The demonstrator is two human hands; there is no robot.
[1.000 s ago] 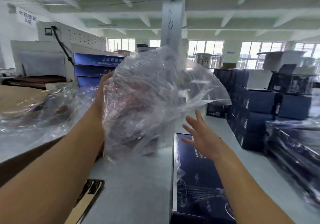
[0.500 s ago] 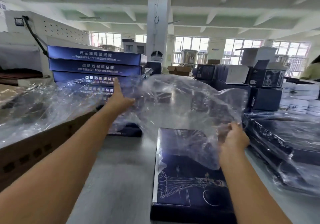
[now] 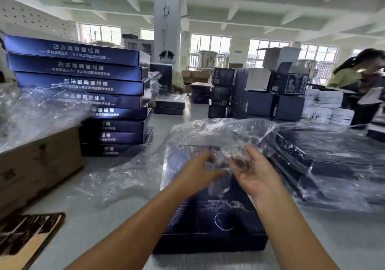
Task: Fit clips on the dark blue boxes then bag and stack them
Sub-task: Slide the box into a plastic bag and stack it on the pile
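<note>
A brown cardboard carton (image 3: 35, 165) sat at the table's left edge, a white pillar (image 3: 166, 19) rose behind, and stacked white boxes (image 3: 329, 109) stood far right.

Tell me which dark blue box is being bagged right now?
The flat box lying alone under both hands; the stack on the left sits untouched.

Both forearms reach forward, left hand (image 3: 196, 172) and right hand (image 3: 253, 170) close together, fingers loosely curled.

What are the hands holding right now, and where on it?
Both the left hand and the right hand grip the clear plastic bag at its crumpled near edge, above the dark blue box.
</note>
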